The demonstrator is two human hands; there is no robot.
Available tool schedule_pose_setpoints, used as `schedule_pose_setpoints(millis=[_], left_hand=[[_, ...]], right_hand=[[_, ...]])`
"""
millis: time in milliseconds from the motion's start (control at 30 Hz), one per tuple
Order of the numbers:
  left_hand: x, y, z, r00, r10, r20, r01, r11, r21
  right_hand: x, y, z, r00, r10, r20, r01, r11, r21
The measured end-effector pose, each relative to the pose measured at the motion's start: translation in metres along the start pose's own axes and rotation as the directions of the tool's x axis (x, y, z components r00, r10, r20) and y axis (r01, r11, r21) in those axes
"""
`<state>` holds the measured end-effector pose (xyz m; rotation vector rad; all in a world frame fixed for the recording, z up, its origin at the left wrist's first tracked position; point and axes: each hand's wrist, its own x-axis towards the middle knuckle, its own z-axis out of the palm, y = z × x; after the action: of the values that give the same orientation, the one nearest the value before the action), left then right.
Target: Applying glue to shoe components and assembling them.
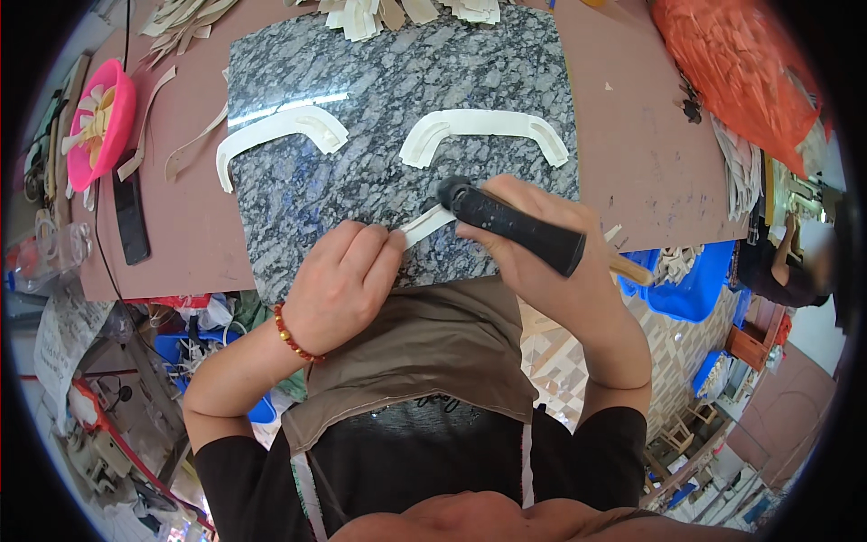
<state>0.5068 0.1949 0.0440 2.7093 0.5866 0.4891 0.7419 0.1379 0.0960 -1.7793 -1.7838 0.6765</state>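
My left hand [348, 275], with a beaded bracelet at the wrist, presses its closed fingertips on a narrow white strip [428, 225] near the front edge of the stone slab [379, 86]. In my right hand [551, 230] is a hammer with a black head [515, 226]; its wooden handle end [630, 269] shows behind the hand. The rounded end of the head is over the strip's far end and hides it; whether they touch I cannot tell. Farther back on the slab lie two bent white strips, one at left [280, 126] and one at right [488, 124].
A pink basin [119, 126] with pale pieces and a dark phone [132, 217] are on the table at left. Pale strips [361, 16] lie at the back, an orange-red plastic bag [736, 68] at right. A blue bin [691, 294] stands below. Another person [790, 275] is at far right.
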Motion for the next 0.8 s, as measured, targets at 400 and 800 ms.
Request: schedule_pose_setpoints(millis=[400, 800], left_hand=[[-0.022, 0.007, -0.004, 0.998, -0.054, 0.008, 0.054, 0.997, 0.053], [0.019, -0.032, 0.007, 0.996, 0.078, -0.051, -0.087, 0.971, -0.223]], right_hand=[[-0.002, -0.011, 0.008, 0.99, -0.121, 0.071, 0.118, 0.992, 0.04], [-0.012, -0.021, -0.001, 0.997, -0.055, 0.056, 0.057, 0.998, -0.038]])
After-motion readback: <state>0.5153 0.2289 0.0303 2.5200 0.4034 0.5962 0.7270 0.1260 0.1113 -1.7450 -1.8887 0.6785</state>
